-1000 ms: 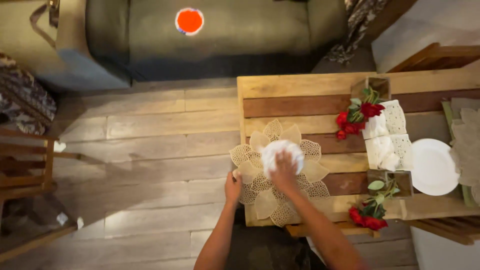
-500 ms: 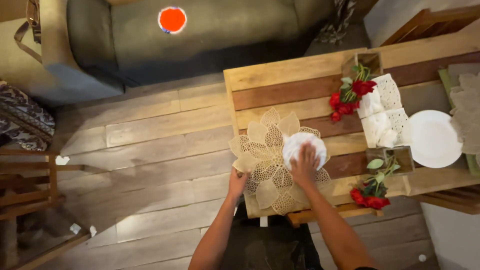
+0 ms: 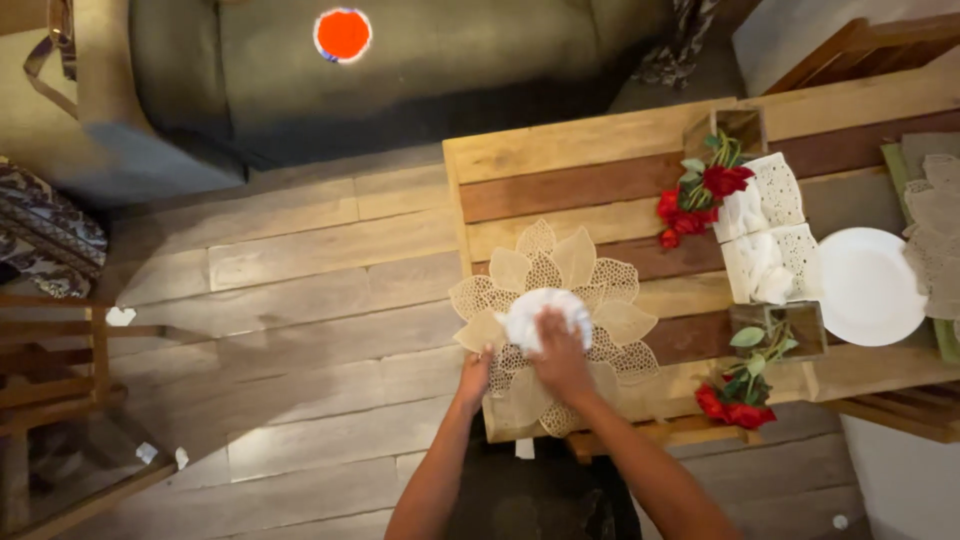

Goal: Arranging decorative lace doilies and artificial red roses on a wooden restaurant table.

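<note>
A cream, leaf-shaped lace placemat [image 3: 585, 275] lies at the near left corner of a wooden slat table [image 3: 560, 160]. On its middle rests a white cloth [image 3: 535, 310]. My right hand [image 3: 562, 358] presses flat on the cloth, fingers together. My left hand [image 3: 476, 378] grips the placemat's near left edge at the table's rim.
Two clusters of red roses [image 3: 700, 200] [image 3: 735, 405] in small wooden boxes flank folded white lace napkins [image 3: 765, 235]. A white plate [image 3: 868, 285] sits at the right. A grey sofa [image 3: 400, 70] with a round orange thing [image 3: 343, 34] stands beyond; wooden chairs [image 3: 50, 400] at left.
My right hand has slid with the white cloth back toward the placemat's middle. The view has shifted, and the left hand stays at the placemat's edge.
</note>
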